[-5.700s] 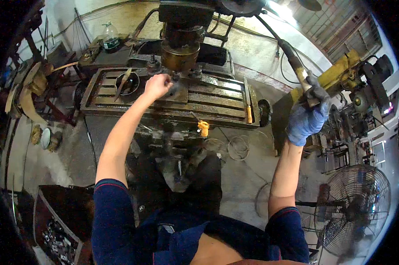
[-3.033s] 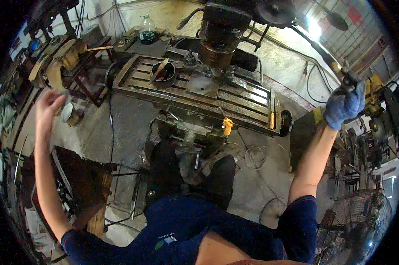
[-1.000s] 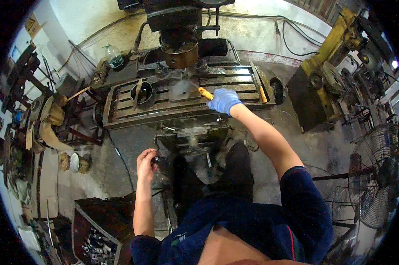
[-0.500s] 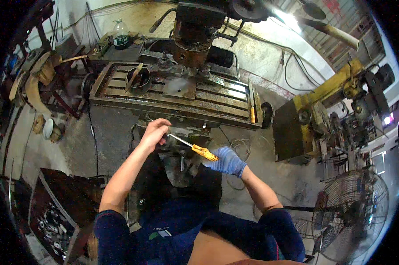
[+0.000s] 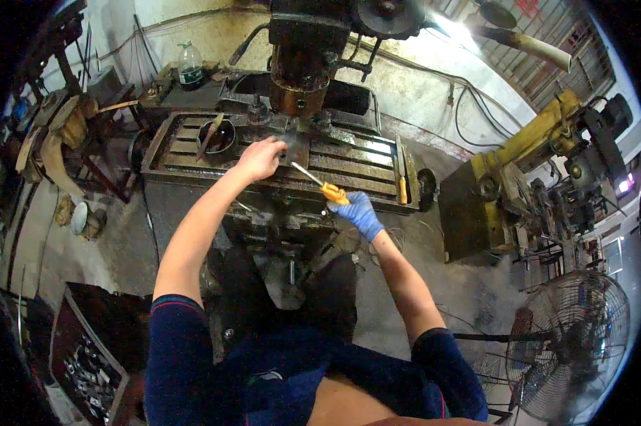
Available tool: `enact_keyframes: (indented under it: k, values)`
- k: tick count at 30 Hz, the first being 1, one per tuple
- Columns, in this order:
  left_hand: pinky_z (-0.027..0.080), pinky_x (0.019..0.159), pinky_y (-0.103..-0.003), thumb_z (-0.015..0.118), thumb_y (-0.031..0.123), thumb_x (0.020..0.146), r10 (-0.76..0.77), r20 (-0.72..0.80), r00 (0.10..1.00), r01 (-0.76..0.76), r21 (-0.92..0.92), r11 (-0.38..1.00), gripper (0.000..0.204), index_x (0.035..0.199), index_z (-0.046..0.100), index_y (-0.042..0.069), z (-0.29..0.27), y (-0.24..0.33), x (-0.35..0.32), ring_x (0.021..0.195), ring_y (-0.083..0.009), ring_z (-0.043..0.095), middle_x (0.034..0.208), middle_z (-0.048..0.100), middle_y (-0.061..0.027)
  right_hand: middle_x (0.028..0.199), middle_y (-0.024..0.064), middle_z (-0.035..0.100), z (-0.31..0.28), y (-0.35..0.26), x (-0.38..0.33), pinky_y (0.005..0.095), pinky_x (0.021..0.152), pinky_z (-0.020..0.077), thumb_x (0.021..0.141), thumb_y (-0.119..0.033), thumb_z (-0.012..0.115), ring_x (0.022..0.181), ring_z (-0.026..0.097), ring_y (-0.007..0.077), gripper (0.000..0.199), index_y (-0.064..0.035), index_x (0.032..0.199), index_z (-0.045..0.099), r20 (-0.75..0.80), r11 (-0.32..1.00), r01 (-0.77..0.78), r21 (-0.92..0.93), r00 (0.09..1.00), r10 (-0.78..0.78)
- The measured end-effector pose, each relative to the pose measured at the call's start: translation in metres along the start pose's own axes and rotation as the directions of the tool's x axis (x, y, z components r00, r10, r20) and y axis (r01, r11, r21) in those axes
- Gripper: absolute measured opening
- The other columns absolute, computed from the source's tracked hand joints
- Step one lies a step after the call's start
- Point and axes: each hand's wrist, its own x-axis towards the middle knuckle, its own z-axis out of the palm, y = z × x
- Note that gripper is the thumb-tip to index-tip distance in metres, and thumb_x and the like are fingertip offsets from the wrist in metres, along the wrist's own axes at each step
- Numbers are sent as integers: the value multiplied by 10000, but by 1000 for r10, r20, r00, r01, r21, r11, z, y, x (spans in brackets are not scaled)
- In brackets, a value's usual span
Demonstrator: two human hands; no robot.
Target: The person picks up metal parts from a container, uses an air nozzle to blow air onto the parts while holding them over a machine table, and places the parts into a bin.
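Observation:
My right hand [image 5: 358,214], in a blue glove, is wrapped round the yellow handle of a screwdriver [image 5: 332,191]. The metal shaft points up and left, its tip a little apart from my left fingers. Bare and curled, my left hand [image 5: 258,160] is over the front part of the slotted machine table [image 5: 349,168], beside the machine's upright head [image 5: 300,85]. Something small and dark shows at its fingertips, too small to name. A round pot [image 5: 225,140] with a wooden-handled brush [image 5: 210,135] across it stands on the table, left of that hand.
A yellow-handled tool [image 5: 403,190] lies at the table's right end. Behind on the left is a clear plastic bottle [image 5: 190,67]. A caged fan [image 5: 569,344] stands at lower right, a drawer of metal parts [image 5: 86,369] at lower left, and a yellow machine [image 5: 526,138] at right.
Both hands have moved up and forward, from in front of the machine to over or near its table. The screwdriver has travelled along in my right hand.

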Motion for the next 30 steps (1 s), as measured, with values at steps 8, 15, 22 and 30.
enact_keyframes:
  k: [8,15,22,30]
  values:
    - [449,794,-431,540,35,709,30,-44,999,-28,49,998,367,1072,548,92,19,-22,31,928,-347,538,1024,527,-154,831,108,660,7,51,-11,270,685,464,735,-278,686,745,598,137,380,37,942,636,-311,962,-203,-183,940,140]
    - [402,782,-426,598,159,740,-99,-183,978,143,248,958,312,1037,522,98,16,-17,21,860,-290,568,962,555,-137,811,71,648,-23,43,-65,280,649,448,731,-219,665,726,578,148,314,32,919,638,-308,962,-188,-198,944,121]
    - [415,733,-412,572,155,744,-5,-243,970,68,252,965,169,901,552,97,36,-24,40,732,-300,584,770,597,-110,778,54,643,-42,73,-111,247,657,450,772,-198,658,710,574,109,281,46,910,636,-317,958,-238,160,907,278]
    - [441,722,-417,574,159,753,-9,-284,959,54,151,987,166,900,569,81,52,-21,69,753,-309,592,792,613,-132,822,69,657,-66,61,-139,244,664,456,784,-182,638,722,576,99,272,42,937,635,-368,958,-254,-135,910,190]
